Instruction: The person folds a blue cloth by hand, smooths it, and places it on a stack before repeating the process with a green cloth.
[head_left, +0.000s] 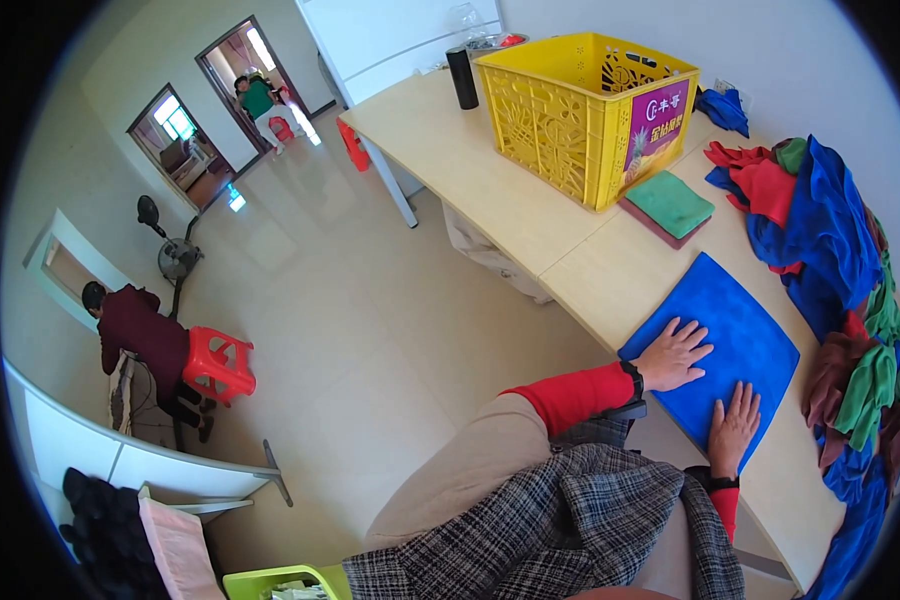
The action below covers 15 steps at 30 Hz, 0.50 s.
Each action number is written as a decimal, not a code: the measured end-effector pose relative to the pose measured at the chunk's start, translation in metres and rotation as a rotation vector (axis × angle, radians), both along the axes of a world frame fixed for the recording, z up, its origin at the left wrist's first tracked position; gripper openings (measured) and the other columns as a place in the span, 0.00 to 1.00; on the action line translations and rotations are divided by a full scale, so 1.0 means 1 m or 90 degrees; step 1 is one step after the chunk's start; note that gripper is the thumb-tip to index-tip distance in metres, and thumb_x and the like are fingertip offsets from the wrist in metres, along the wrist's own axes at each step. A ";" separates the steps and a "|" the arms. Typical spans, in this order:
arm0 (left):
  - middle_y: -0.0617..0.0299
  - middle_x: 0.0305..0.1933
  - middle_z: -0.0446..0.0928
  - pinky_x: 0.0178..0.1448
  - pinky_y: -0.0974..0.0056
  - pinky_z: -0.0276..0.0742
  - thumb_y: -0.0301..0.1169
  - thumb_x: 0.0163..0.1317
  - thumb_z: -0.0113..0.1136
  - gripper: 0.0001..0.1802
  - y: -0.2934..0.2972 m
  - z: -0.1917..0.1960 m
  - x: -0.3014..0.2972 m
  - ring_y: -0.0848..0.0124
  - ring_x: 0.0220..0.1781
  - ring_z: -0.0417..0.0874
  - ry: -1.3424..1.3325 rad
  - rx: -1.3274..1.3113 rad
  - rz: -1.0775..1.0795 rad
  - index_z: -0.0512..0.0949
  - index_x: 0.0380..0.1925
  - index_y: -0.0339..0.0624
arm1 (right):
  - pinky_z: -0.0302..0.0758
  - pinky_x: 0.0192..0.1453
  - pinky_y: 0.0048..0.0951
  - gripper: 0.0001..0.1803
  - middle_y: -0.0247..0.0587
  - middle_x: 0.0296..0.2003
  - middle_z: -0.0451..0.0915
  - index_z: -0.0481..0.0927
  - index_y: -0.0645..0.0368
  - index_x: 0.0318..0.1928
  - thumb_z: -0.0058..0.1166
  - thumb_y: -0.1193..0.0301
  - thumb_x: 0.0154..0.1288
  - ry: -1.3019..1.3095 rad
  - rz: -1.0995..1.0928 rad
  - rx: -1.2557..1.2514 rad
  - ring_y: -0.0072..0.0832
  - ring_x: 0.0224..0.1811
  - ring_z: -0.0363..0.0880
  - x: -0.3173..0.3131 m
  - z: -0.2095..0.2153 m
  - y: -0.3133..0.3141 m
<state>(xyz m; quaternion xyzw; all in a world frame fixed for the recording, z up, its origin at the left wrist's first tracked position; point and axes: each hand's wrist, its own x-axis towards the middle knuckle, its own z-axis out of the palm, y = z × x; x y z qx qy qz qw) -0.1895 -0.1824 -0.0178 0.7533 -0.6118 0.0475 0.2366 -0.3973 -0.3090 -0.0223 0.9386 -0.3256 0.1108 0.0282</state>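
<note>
A blue cloth (730,330) lies spread flat on the light wooden table (530,210). My left hand (673,354) presses flat on its near left part, fingers apart. Palm down as well, my right hand (735,428) rests on the cloth's near edge. Neither hand holds anything. Beyond the blue cloth lie a folded green cloth (670,202) on a dark red one (650,222), next to a yellow plastic crate (590,110).
A heap of blue, red, green and brown cloths (850,300) runs along the table's right side. A black cylinder (462,78) stands behind the crate. On the floor to the left a person (140,335) sits by a red stool (220,365); another person (258,100) stands in a doorway.
</note>
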 end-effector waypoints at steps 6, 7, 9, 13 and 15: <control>0.46 0.78 0.60 0.81 0.39 0.44 0.53 0.74 0.46 0.33 0.016 -0.005 0.009 0.49 0.81 0.56 0.003 -0.001 0.030 0.69 0.71 0.45 | 0.49 0.81 0.50 0.32 0.46 0.77 0.58 0.60 0.55 0.77 0.41 0.57 0.79 -0.015 -0.033 -0.003 0.49 0.80 0.51 -0.041 -0.006 -0.016; 0.46 0.78 0.60 0.81 0.39 0.44 0.53 0.74 0.46 0.33 0.020 -0.004 0.010 0.49 0.81 0.55 0.005 -0.001 0.035 0.69 0.71 0.45 | 0.48 0.81 0.51 0.31 0.46 0.78 0.57 0.59 0.54 0.77 0.41 0.57 0.79 -0.021 -0.040 0.010 0.49 0.81 0.50 -0.047 -0.009 -0.019; 0.47 0.78 0.60 0.81 0.39 0.43 0.54 0.74 0.46 0.34 0.027 -0.005 0.012 0.49 0.81 0.55 0.007 0.000 0.040 0.69 0.71 0.45 | 0.46 0.82 0.52 0.31 0.45 0.78 0.55 0.58 0.54 0.77 0.40 0.58 0.80 -0.034 -0.055 0.036 0.48 0.81 0.48 -0.058 -0.011 -0.022; 0.47 0.79 0.59 0.82 0.40 0.43 0.54 0.73 0.47 0.34 0.042 -0.006 0.014 0.49 0.81 0.55 0.014 -0.016 0.029 0.68 0.71 0.46 | 0.46 0.82 0.53 0.31 0.44 0.79 0.54 0.57 0.54 0.78 0.39 0.58 0.80 -0.026 -0.077 0.036 0.48 0.82 0.47 -0.071 -0.005 -0.018; 0.47 0.79 0.59 0.82 0.41 0.44 0.56 0.72 0.49 0.36 0.056 -0.005 0.015 0.50 0.81 0.55 0.010 0.001 0.016 0.68 0.71 0.46 | 0.45 0.82 0.53 0.32 0.45 0.79 0.54 0.57 0.55 0.78 0.39 0.57 0.80 -0.051 -0.032 0.015 0.49 0.82 0.47 -0.073 0.003 -0.017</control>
